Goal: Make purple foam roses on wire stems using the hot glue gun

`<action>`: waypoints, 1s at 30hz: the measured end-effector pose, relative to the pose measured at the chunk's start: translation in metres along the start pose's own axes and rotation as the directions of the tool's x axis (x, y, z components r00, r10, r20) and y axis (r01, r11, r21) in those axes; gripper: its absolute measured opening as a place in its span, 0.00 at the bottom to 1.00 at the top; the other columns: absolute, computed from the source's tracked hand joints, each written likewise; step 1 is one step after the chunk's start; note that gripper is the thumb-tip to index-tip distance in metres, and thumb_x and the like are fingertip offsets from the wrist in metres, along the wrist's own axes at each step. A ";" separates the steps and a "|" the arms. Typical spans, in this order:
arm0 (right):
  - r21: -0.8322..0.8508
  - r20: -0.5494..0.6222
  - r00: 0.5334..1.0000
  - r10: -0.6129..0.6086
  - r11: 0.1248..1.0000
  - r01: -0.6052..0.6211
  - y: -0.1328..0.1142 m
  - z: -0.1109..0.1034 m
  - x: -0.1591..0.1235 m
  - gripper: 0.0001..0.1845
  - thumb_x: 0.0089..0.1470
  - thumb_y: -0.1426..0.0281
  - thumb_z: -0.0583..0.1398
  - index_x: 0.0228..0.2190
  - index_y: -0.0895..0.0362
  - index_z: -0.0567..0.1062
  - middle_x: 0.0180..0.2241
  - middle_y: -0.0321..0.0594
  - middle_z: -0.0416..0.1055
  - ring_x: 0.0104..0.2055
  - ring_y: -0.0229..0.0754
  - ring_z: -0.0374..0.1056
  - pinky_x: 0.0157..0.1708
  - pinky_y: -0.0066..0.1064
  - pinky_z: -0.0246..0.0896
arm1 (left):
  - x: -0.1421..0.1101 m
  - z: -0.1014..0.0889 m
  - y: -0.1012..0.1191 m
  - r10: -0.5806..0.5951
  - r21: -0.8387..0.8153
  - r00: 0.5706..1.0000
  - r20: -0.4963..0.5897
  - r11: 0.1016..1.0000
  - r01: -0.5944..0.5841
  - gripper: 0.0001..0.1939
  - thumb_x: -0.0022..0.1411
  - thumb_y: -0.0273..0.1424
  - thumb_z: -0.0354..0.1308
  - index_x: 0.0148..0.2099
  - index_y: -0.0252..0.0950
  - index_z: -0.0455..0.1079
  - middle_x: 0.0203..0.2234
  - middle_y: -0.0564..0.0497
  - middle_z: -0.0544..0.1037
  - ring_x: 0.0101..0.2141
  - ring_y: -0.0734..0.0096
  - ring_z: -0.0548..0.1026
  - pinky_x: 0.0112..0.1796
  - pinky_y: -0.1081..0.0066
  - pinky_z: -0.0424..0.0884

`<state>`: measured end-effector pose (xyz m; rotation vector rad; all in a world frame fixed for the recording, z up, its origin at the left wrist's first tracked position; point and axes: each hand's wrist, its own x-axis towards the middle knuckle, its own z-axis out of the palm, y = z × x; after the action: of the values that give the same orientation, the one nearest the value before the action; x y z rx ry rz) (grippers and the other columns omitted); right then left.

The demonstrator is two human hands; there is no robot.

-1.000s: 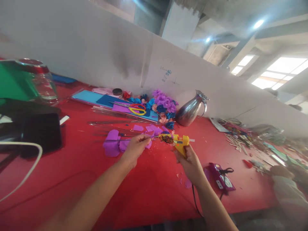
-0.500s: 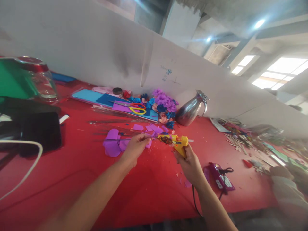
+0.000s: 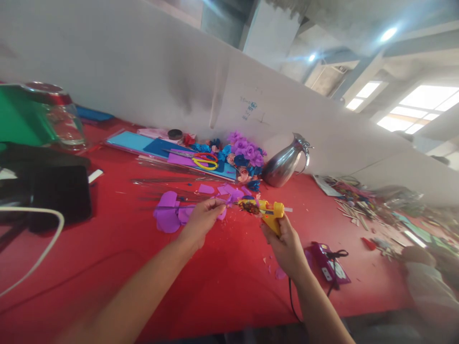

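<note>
My right hand point(image 3: 283, 243) is wrapped round the handle of a yellow hot glue gun point(image 3: 271, 217), whose dark-stained nozzle end points left. A clear glue stick pokes out of its back. My left hand point(image 3: 202, 217) is closed in a pinch on a thin dark wire stem point(image 3: 172, 207) that runs off to the left. At its fingertips, a small purple bit point(image 3: 228, 204) sits close to the nozzle. Under and beside the left hand lie cut purple paper pieces point(image 3: 168, 217). More purple scraps point(image 3: 229, 191) lie just behind the hands.
Scissors point(image 3: 204, 161) lie on coloured paper sheets point(image 3: 132, 141) at the back. Paper flowers point(image 3: 247, 150) and a metal jug point(image 3: 285, 162) stand by the wall. A purple power strip point(image 3: 328, 263) lies right, a glass jar point(image 3: 64, 119) and black device point(image 3: 60, 198) left.
My right hand and the glue gun have shifted slightly right, opening a small gap between the nozzle and my left fingertips. The left hand has barely moved.
</note>
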<state>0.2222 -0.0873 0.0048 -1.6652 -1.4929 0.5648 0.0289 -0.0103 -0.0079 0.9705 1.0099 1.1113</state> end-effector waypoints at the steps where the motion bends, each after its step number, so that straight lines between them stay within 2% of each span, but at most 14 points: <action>1: -0.006 0.002 1.000 0.000 1.000 0.000 0.000 0.000 0.000 0.15 0.54 0.62 0.57 0.43 0.54 0.67 0.21 0.30 0.61 0.22 0.37 0.57 0.24 0.29 0.54 | 0.000 0.000 0.000 0.000 0.001 1.000 -0.003 1.000 0.000 0.05 0.47 0.31 0.59 0.26 0.35 0.73 0.16 0.56 0.65 0.19 0.79 0.56 0.22 0.74 0.50; 13: -0.022 -0.020 1.000 -0.019 1.000 0.018 -0.002 0.000 0.001 0.15 0.54 0.63 0.56 0.43 0.55 0.66 0.22 0.30 0.61 0.23 0.36 0.57 0.23 0.27 0.54 | 0.000 -0.001 -0.001 0.001 0.035 1.000 0.012 0.999 -0.001 0.07 0.47 0.34 0.59 0.26 0.34 0.72 0.18 0.56 0.66 0.19 0.79 0.57 0.22 0.75 0.51; 21: -0.015 -0.022 0.999 -0.048 0.999 0.047 -0.009 0.005 0.004 0.12 0.54 0.63 0.56 0.39 0.55 0.66 0.23 0.31 0.62 0.23 0.36 0.57 0.22 0.27 0.53 | 0.000 0.000 -0.001 -0.005 0.051 1.000 0.016 0.999 0.005 0.06 0.46 0.33 0.59 0.26 0.35 0.73 0.17 0.56 0.66 0.19 0.79 0.56 0.23 0.74 0.51; 30: 0.010 -0.012 1.000 -0.025 1.000 0.025 -0.006 0.008 0.006 0.14 0.54 0.62 0.56 0.41 0.55 0.66 0.24 0.32 0.63 0.24 0.36 0.58 0.22 0.27 0.52 | 0.001 -0.001 -0.003 -0.006 0.060 0.999 0.036 0.998 0.004 0.08 0.46 0.34 0.59 0.27 0.34 0.73 0.20 0.55 0.67 0.21 0.79 0.57 0.22 0.74 0.51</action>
<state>0.2132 -0.0797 0.0060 -1.6372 -1.4985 0.5474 0.0290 -0.0101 -0.0109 1.0319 1.0208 1.0611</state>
